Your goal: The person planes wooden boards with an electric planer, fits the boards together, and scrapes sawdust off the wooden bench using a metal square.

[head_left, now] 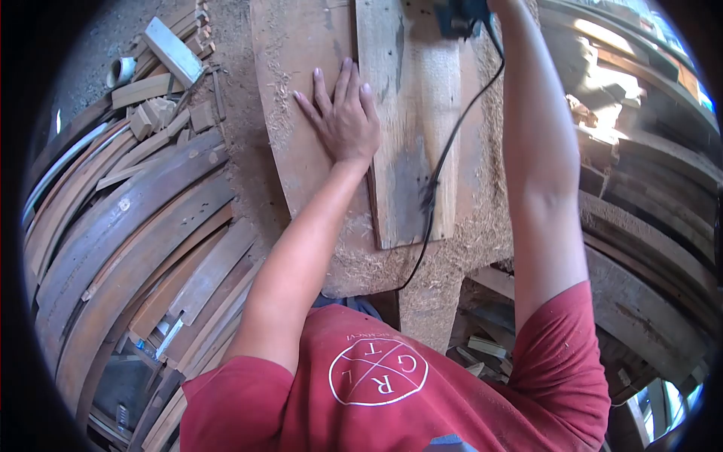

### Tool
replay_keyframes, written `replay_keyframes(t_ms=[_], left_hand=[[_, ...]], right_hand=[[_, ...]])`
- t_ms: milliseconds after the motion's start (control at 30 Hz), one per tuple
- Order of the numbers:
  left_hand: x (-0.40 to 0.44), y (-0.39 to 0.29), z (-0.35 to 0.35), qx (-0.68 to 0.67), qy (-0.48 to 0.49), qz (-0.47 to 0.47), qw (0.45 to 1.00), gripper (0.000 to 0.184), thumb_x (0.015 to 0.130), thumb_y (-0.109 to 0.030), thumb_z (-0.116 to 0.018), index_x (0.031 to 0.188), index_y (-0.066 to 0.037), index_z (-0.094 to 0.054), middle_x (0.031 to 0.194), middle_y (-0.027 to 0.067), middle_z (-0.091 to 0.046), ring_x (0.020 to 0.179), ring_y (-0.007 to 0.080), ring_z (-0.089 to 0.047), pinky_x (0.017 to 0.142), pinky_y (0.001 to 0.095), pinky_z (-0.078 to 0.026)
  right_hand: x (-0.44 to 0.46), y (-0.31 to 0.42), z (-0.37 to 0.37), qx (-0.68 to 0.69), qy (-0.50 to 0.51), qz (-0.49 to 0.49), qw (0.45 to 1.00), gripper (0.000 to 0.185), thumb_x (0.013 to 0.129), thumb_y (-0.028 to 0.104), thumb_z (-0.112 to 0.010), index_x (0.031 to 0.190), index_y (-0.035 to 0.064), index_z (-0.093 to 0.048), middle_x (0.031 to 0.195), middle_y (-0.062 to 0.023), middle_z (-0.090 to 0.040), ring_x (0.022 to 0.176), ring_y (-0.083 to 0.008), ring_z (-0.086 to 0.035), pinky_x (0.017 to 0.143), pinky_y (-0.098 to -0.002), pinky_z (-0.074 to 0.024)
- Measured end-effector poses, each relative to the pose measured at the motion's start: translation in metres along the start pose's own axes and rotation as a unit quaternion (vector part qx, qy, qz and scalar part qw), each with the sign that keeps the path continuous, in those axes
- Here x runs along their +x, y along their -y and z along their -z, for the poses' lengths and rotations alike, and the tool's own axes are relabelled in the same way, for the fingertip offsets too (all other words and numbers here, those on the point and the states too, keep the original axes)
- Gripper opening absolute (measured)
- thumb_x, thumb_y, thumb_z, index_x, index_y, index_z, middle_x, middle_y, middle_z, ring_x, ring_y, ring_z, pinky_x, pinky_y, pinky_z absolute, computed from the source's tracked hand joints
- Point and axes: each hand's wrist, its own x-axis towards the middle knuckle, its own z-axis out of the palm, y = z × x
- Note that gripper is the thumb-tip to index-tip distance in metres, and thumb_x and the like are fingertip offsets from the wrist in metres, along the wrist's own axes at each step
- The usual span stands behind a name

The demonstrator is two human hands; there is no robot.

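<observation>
My left hand [348,120] lies flat with its fingers spread, on the bench top and against the left edge of a rough wooden plank [414,151]. The plank runs lengthwise away from me, with dark stains and a paler planed-looking strip on its right. At the top edge of the view, a teal electric planer [458,19] is on the far part of the plank. My right hand [501,4] is at the planer, mostly cut off by the frame, its fingers out of sight. A black cord [452,143] trails from the planer across the plank towards me.
Shavings cover the workbench [290,135]. Stacked boards [135,203] and offcuts [154,113] fill the left side, with a pale block [173,53] on top. More timber [640,279] lies on the right. The cord hangs over the bench's near edge.
</observation>
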Motion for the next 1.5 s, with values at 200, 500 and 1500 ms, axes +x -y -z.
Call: replay_keyframes(t_ms=[200,500,1500], left_hand=[[0.000,0.001,-0.007,-0.029,-0.038,-0.002,0.999,0.048,0.107,-0.036,-0.042,0.149,-0.018,-0.058,0.158,-0.0079,-0.051,0.157,0.0313,-0.026,0.130,0.0583,-0.001],[-0.003,-0.001,0.003,-0.023,-0.035,-0.020,0.999,0.045,0.106,-0.031,-0.045,0.145,-0.016,-0.062,0.155,-0.0064,-0.055,0.154,0.0306,-0.033,0.131,0.0556,-0.007],[-0.111,0.031,0.087,-0.107,0.115,-0.015,0.988,0.060,0.101,-0.033,-0.054,0.150,-0.001,-0.042,0.160,0.0230,-0.036,0.156,0.0451,-0.019,0.126,0.0657,-0.006]], right_hand=[[-0.278,-0.033,0.066,-0.023,-0.006,0.032,0.999,0.023,0.089,0.019,-0.071,0.105,0.0039,-0.073,0.084,-0.0194,-0.073,0.079,-0.0361,-0.073,0.070,-0.0443,-0.0557],[-0.495,-0.042,0.113,-0.013,-0.003,-0.139,0.990,0.035,0.088,0.006,-0.074,0.120,-0.0038,-0.064,0.094,-0.0212,-0.072,0.090,-0.0289,-0.074,0.080,-0.0394,-0.0545],[-0.323,0.003,0.054,-0.027,-0.004,-0.022,0.999,0.029,0.088,0.010,-0.071,0.115,-0.0007,-0.070,0.094,-0.0190,-0.075,0.089,-0.0275,-0.075,0.077,-0.0408,-0.0559]])
